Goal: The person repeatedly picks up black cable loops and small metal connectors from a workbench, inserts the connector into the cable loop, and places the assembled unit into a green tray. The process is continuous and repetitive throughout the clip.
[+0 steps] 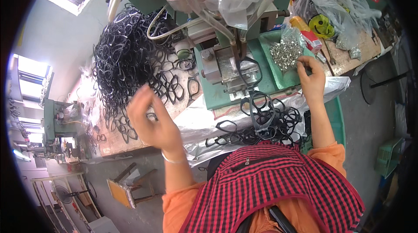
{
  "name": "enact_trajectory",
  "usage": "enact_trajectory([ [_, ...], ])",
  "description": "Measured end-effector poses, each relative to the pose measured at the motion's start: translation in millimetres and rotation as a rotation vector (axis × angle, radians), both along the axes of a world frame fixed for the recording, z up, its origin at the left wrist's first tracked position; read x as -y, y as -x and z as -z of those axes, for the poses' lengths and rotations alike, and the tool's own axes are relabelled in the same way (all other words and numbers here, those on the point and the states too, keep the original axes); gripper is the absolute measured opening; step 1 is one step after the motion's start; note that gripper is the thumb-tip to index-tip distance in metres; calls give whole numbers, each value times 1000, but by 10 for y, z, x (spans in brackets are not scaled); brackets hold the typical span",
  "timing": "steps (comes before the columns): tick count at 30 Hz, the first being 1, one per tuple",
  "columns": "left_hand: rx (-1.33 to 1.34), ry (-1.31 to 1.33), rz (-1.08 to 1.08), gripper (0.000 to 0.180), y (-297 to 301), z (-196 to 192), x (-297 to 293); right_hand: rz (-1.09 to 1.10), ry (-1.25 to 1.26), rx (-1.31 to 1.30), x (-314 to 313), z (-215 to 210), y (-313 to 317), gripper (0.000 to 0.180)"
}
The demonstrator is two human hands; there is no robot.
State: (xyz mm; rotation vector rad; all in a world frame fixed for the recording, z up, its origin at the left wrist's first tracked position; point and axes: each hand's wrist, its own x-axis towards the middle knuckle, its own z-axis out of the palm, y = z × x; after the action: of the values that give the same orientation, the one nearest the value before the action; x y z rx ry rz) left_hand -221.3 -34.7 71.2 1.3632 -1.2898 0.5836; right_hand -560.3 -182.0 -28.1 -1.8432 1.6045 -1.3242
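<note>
My left hand (pixel 153 122) is raised over the table's front left, fingers half curled and smeared by motion; whether it holds anything is unclear. It is nearest to loose black eyeglass frames (pixel 126 126). My right hand (pixel 312 76) is at the right edge of a green tray (pixel 275 70), thumb and fingertips drawn together; anything between them is too small to make out. Beside those fingertips lies a heap of small shiny metal parts (pixel 285 54). One black eyeglass frame (pixel 260 73) sits at the machine's metal fixture (pixel 233 70), below the narrow tool head (pixel 238 48).
A tall pile of black eyeglass frames (pixel 124 50) stands left of the green machine (pixel 211 96). More frames (pixel 283 122) lie on silvery sheeting (pixel 196 117) before me. Plastic bags (pixel 339 4), a yellow tape roll (pixel 321 26) and a red-white box (pixel 311 41) are back right. A stool (pixel 122 191) stands lower left.
</note>
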Motion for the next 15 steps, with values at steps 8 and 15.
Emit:
enact_trajectory([
  [8,297,-787,-49,26,-1251,1405,1078,-95,-204,154,75,-85,-36,15],
  [15,-302,-307,-192,14,-928,693,413,87,108,-88,-327,-68,447,15],
])
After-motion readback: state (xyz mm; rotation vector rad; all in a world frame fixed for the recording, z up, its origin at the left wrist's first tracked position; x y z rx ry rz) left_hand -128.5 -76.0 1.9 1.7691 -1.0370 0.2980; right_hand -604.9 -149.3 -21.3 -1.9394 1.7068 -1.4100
